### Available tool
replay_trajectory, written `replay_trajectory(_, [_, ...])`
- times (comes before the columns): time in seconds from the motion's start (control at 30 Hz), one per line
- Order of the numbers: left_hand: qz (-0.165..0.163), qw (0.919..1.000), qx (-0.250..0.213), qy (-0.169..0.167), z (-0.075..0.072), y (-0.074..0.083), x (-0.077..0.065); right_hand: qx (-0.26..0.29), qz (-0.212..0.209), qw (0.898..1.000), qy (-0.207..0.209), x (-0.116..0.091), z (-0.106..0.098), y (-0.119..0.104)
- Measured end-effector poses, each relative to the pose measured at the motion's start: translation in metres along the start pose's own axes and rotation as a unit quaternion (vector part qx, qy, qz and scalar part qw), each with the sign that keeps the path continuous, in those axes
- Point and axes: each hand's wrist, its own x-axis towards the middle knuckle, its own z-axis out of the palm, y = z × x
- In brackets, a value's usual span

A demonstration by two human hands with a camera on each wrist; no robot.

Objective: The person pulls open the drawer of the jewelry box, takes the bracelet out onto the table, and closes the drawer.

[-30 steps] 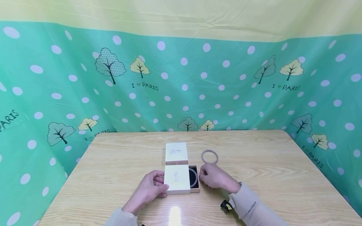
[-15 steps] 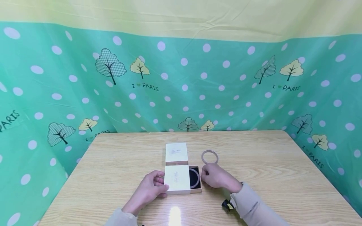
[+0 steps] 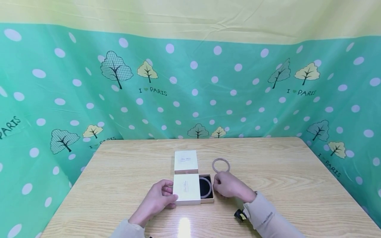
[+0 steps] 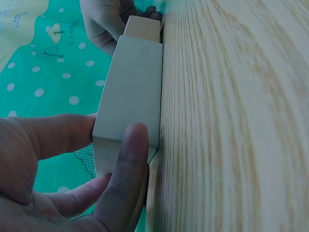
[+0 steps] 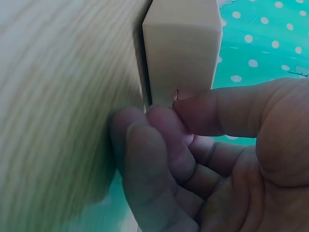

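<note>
A white slide-out gift box [image 3: 186, 191] lies on the table, its tan drawer [image 3: 207, 200] drawn partway out to the right. Inside, a pale bangle [image 3: 211, 187] rests on black lining, its left part hidden under the sleeve. My left hand [image 3: 157, 198] holds the sleeve's left end between thumb and fingers, as the left wrist view shows on the white sleeve [image 4: 133, 87]. My right hand [image 3: 227, 185] pinches at a small slit in the drawer's end face [image 5: 182, 58]; the pull tab is mostly hidden by thumb and fingertip.
Directly behind stands a second, closed white box [image 3: 186, 161]. Another pale bangle [image 3: 213, 165] lies on the wooden table [image 3: 134, 162] just beyond my right hand. A green dotted curtain [image 3: 166, 115] hangs around the table's back and sides.
My right hand has moved slightly right, and the drawer has come further out of the sleeve, showing more of the bangle. My left hand has kept its place.
</note>
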Motion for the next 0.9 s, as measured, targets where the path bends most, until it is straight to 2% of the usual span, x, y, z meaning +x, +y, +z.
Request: replay_trajectory(0.9, [0.002, 1.0, -0.003, 0.004, 0.0009, -0.0009, 0.0001, -0.018, 0.021, 1.0, -0.005, -0.0038, -0.008, 0.0011])
